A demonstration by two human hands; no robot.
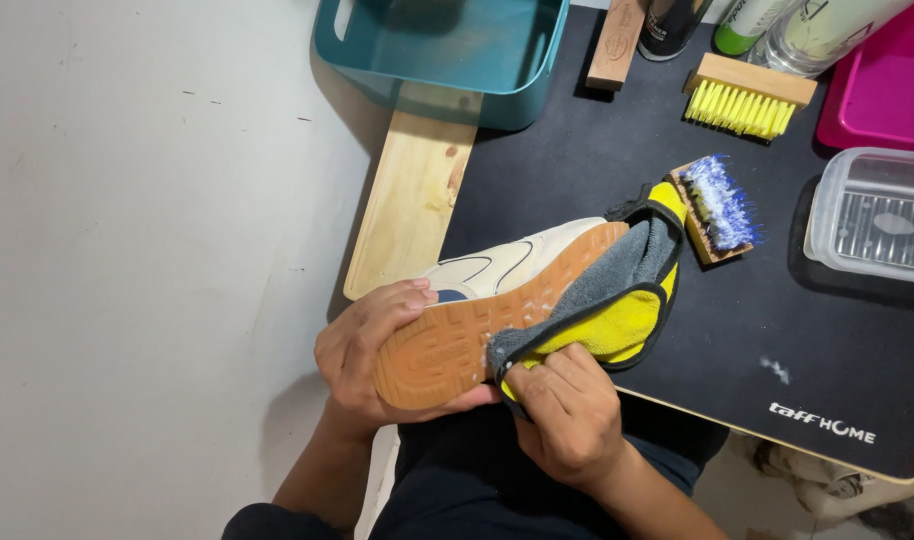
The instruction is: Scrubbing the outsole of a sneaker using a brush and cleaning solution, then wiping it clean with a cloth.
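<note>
My left hand [362,350] grips the heel end of a cream sneaker [497,268] turned on its side, its tan rubber sole [477,320] facing me. My right hand [567,410] pinches a yellow and grey cloth [617,300] with black edging and presses it against the sole near the middle. The cloth drapes over the toe end of the shoe. White foam specks show on the sole beside the cloth.
A black mat [777,320] covers the small table. On it lie a foam-covered wooden brush [715,208], a yellow-bristle brush [745,98], a clear plastic container [872,215], a teal bin [442,50], a pink tray [882,80], bottles [747,22] and a wooden plank [409,195].
</note>
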